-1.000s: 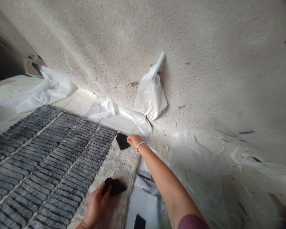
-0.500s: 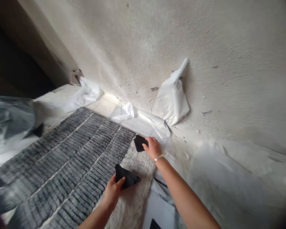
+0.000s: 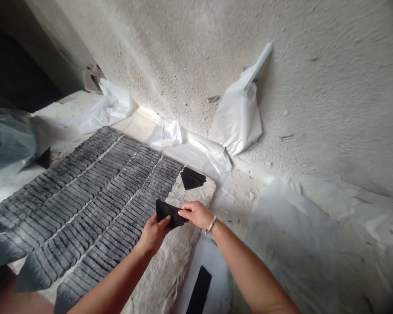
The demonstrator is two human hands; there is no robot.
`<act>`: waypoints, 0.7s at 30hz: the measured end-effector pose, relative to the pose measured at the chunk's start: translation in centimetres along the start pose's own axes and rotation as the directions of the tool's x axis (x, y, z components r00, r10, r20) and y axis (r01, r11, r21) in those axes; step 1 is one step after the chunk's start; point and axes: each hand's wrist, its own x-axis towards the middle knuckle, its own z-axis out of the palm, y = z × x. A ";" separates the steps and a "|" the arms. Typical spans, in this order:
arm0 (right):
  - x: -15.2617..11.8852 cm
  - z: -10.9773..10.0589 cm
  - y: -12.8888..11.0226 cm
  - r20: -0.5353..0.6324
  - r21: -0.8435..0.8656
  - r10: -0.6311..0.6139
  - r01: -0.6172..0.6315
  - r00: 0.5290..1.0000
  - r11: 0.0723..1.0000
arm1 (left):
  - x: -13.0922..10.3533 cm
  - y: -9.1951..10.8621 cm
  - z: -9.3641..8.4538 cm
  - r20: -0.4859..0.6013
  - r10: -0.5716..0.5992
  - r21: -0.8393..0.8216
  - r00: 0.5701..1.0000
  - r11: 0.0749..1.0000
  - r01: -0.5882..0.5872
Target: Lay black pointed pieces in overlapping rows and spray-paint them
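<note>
Black pieces (image 3: 168, 213); dark grey ribbed rows (image 3: 94, 187); white paper sheets (image 3: 239, 117); pale speckled wall (image 3: 314, 65).

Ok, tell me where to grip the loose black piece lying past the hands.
Probably grip the black piece by its right-hand edge, coming from the right: it lies flat on the pale mat, that edge faces bare mat, and rows of dark strips crowd its left side.

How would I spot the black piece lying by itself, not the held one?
Follow the rows of dark overlapping pieces to their far right end near the wall. There the lone black piece lies flat on pale matting, untouched, beyond both hands.
</note>
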 end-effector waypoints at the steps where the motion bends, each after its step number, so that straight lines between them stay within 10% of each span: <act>1: 0.0 -0.1 -0.1 -0.056 -0.025 -0.024 0.023 0.998 0.999 | 0.2 0.2 0.0 -0.009 -0.012 0.001 1.000 1.000 0.012; 11: 0.4 -0.7 0.2 -0.363 -0.306 -0.102 -0.015 0.926 0.952 | 2.8 -0.2 1.0 -0.040 -0.103 -0.028 0.994 0.994 0.102; 21: 0.1 -1.6 -1.1 -0.416 -0.288 -0.294 0.183 0.860 0.940 | 4.1 -0.8 1.2 -0.017 0.020 0.151 1.000 0.988 -0.017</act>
